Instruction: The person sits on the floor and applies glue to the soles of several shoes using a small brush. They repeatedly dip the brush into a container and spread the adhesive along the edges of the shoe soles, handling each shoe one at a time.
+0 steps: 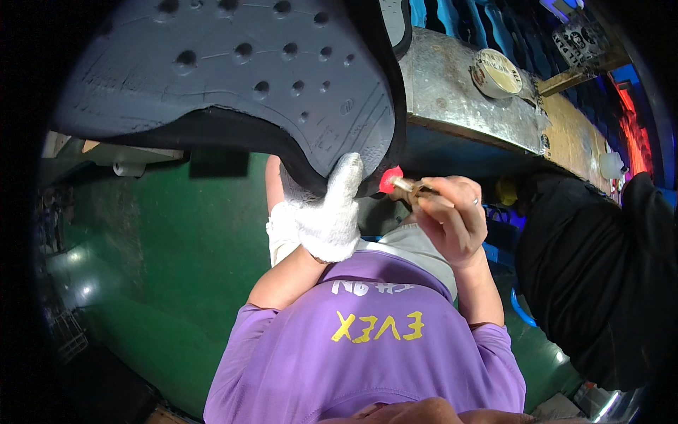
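A large grey moulded panel (233, 85) with rows of round dimples and a black rim fills the upper left, close to the camera. My left hand (332, 219), in a white knit glove, grips its lower right corner with the thumb over the grey face; the other fingers are hidden beneath. My bare right hand (455, 212) has its fingers closed round the handle of a small brush. The brush's bright red tip (390, 179) is at the panel's black edge, just right of my left thumb; whether it touches I cannot tell.
A metal-topped bench (441, 85) runs along the upper right, carrying an open whitish tub (498, 73). At right is a person in black clothing (593, 275). A second grey, black-rimmed piece (397, 21) shows at the top. Green floor (191, 283) lies at left.
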### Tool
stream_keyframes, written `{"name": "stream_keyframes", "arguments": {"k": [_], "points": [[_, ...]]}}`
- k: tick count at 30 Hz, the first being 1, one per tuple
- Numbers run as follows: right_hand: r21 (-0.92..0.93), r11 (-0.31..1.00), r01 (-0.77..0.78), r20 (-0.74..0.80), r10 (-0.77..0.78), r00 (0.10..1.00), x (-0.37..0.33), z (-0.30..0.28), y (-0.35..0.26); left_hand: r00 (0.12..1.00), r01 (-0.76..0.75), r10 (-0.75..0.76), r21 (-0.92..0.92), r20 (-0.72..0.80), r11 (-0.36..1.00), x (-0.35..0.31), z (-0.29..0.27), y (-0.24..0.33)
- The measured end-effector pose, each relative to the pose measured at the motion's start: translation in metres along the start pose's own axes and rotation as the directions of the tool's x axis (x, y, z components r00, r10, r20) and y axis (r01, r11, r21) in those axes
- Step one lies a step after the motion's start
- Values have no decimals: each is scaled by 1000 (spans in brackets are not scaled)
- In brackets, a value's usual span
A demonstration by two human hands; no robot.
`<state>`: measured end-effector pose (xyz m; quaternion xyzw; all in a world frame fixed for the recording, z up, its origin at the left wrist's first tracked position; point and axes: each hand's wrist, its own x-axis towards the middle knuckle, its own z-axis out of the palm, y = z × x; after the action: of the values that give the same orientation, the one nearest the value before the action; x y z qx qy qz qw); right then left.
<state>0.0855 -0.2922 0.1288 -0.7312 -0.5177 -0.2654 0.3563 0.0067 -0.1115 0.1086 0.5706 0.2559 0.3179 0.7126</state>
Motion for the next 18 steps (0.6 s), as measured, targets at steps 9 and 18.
{"name": "stream_keyframes", "arguments": {"k": [9, 18], "points": [[18, 1000, 22, 27, -22, 999, 1, -3, 2, 999, 53, -52, -77, 10, 996, 1, 0, 3], [125, 992, 18, 111, -32, 993, 1, -10, -10, 996, -73, 80, -151, 43, 986, 1, 5, 1]]}}
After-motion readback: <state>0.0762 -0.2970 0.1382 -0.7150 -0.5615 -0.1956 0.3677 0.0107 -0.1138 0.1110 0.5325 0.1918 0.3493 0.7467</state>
